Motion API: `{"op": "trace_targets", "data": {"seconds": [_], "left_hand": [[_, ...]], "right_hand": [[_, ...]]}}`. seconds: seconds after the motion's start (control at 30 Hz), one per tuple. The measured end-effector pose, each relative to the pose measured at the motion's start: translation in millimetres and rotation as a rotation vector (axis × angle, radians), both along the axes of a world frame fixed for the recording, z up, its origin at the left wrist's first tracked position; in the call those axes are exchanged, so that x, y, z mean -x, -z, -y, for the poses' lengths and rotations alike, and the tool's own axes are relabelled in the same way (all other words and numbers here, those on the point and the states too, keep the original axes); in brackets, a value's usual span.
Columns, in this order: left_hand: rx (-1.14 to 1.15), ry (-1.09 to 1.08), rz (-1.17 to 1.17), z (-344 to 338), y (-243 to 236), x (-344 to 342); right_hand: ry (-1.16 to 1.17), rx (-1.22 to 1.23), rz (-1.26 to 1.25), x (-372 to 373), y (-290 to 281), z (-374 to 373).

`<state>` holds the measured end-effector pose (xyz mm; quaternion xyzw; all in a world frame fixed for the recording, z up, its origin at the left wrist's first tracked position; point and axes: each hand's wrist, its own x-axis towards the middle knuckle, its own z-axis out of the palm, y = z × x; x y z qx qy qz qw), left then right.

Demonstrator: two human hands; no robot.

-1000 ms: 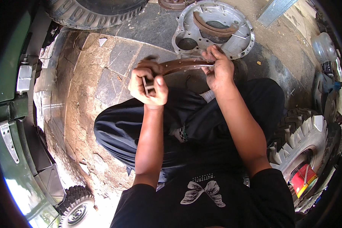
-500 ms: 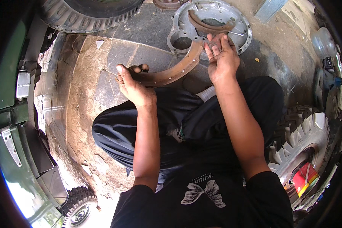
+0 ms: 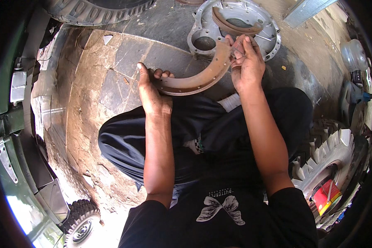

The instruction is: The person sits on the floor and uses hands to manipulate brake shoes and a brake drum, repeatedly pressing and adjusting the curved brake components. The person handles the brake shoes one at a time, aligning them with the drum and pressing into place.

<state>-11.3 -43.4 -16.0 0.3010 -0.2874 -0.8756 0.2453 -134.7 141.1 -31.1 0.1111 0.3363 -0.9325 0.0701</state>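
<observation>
the rusty curved shoe [image 3: 208, 77] spanned the gap between the 2 hands, its long axis rising rightward, its bow facing the lap [image 3: 186, 118]. the left hand [image 3: 153, 94] grasped the lower end; the right hand [image 3: 249, 69] seemingly pinched the upper.

the person's left forearm [image 3: 159, 153] runs almost straight ahead, while the right forearm [image 3: 266, 132] slants inward from a bent elbow. the left hand [image 3: 152, 93] is partly curled, its thumb [image 3: 143, 75] standing up and away from the bent fingers [image 3: 166, 74]. the right hand [image 3: 249, 68] sits a little farther forward, digits folded toward the middle, their exact closure hard to make out. the two hands do not touch.
</observation>
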Motion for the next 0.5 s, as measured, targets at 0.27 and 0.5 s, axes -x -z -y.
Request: {"op": "trace_targets", "data": {"seconds": [0.27, 0.5], "left_hand": [[-0.009, 0.149, -0.145, -2.9, -3.8, -3.2], [0.044, 0.311, -0.484, -9.2, -9.4, 0.3]], "right_hand": [[0.135, -0.117, 0.092, -1.4, 1.6, 0.2], [0.105, -0.075, 0.228, 6.3, 6.3, -9.6]]}}
